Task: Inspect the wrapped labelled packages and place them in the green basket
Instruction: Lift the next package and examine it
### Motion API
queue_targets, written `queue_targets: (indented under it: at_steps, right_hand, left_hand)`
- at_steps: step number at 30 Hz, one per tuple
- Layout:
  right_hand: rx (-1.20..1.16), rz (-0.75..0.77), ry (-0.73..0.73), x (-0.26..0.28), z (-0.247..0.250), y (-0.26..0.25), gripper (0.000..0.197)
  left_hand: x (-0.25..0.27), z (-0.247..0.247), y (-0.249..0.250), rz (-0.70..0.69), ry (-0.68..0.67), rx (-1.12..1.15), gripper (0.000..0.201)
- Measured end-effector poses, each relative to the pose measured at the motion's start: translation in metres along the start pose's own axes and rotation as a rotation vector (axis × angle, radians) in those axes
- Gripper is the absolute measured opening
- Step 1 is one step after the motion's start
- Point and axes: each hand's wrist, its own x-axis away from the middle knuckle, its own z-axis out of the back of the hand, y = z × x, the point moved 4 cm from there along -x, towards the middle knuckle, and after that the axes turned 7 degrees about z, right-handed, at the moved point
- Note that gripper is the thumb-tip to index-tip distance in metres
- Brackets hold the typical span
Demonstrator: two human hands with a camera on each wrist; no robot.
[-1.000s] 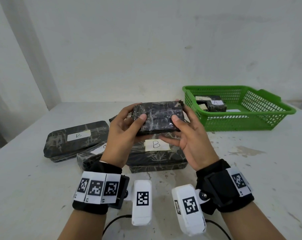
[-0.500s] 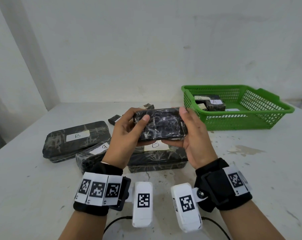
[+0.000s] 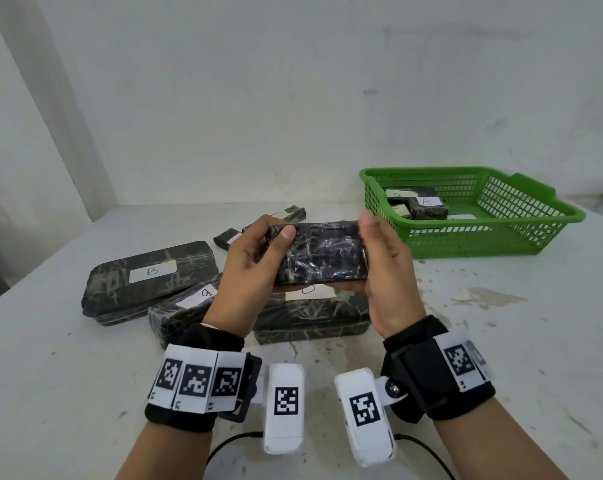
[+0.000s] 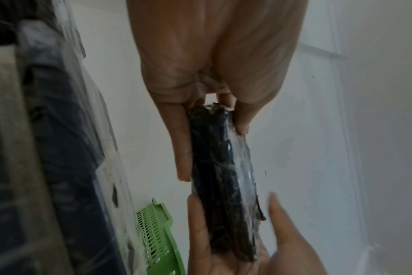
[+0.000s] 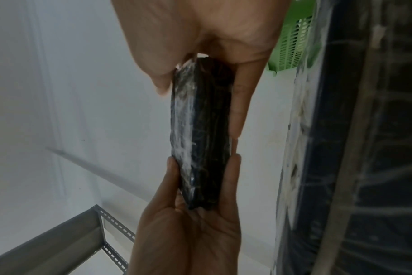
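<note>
While both hands (image 3: 248,278) (image 3: 386,271) pinch the package (image 3: 322,252) by its ends, the basket (image 3: 501,237) sits nearer the right hand.

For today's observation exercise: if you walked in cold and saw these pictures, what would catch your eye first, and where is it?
First, the dark wrapped package held up at the centre, the left hand gripping one end and the right hand the other. Next, the bright green basket at the table's far right, with labelled packages already inside. Then the bigger packages marked B lying on the white table behind the hands.
</note>
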Motion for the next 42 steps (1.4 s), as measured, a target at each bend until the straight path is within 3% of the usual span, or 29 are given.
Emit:
queue_targets:
  at_steps: [2, 4, 6, 8, 11, 15, 19, 23, 28, 30, 32, 36, 39, 42]
  right_hand:
    - [-0.018, -0.047, 0.002, 0.001, 0.001, -0.002, 0.055]
    - [-0.019, -0.013, 0.059, 0.000, 0.000, -0.006, 0.058]
    - [-0.015, 0.042, 0.127, 0.001, -0.001, -0.007, 0.079]
    - [-0.007, 0.061, 0.106, -0.001, 0.000, -0.001, 0.088]
    - [0.022, 0.061, 0.140, 0.000, -0.002, -0.006, 0.083]
    - [0.073, 0.028, 0.098, 0.001, -0.001, -0.005, 0.059]
    - [0.134, 0.177, 0.084, 0.001, 0.000, -0.009, 0.051]
    - [0.174, 0.162, 0.122, 0.000, 0.002, -0.005, 0.040]
    - [0.143, 0.040, 0.051, 0.001, -0.003, 0.001, 0.054]
    - [0.108, 0.033, 0.043, 0.001, -0.001, 0.001, 0.040]
    - [0.115, 0.063, 0.054, 0.000, 0.002, 0.000, 0.029]
    - [0.109, 0.100, 0.065, 0.002, 0.001, 0.002, 0.036]
    - [0.136, 0.122, 0.085, 0.004, 0.000, 0.000, 0.026]
    - [0.112, 0.065, 0.034, 0.004, -0.001, 0.001, 0.044]
  left_hand:
    - [0.001, -0.001, 0.000, 0.043, -0.016, 0.012, 0.017]
    - [0.002, -0.002, 0.001, 0.073, -0.040, 0.032, 0.022]
    - [0.001, -0.002, 0.000, 0.072, -0.048, 0.020, 0.035]
    - [0.001, -0.003, 0.000, 0.054, -0.019, 0.014, 0.034]
    - [0.000, -0.002, 0.000, 0.022, 0.019, -0.020, 0.039]
    - [0.000, -0.001, 0.000, 0.017, 0.035, -0.050, 0.037]
    - [0.001, -0.004, -0.001, 0.048, -0.006, -0.051, 0.034]
    - [0.001, -0.005, 0.001, -0.016, 0.033, -0.078, 0.029]
    - [-0.001, -0.004, -0.004, 0.016, 0.042, -0.051, 0.034]
    - [0.000, -0.005, -0.004, 0.068, 0.019, -0.019, 0.026]
    - [0.003, -0.007, -0.003, 0.096, -0.011, -0.009, 0.031]
    - [0.003, -0.007, -0.001, 0.024, 0.035, -0.021, 0.035]
    - [0.003, -0.008, -0.001, 0.041, 0.038, 0.006, 0.034]
    - [0.002, -0.007, -0.002, 0.085, 0.019, 0.041, 0.032]
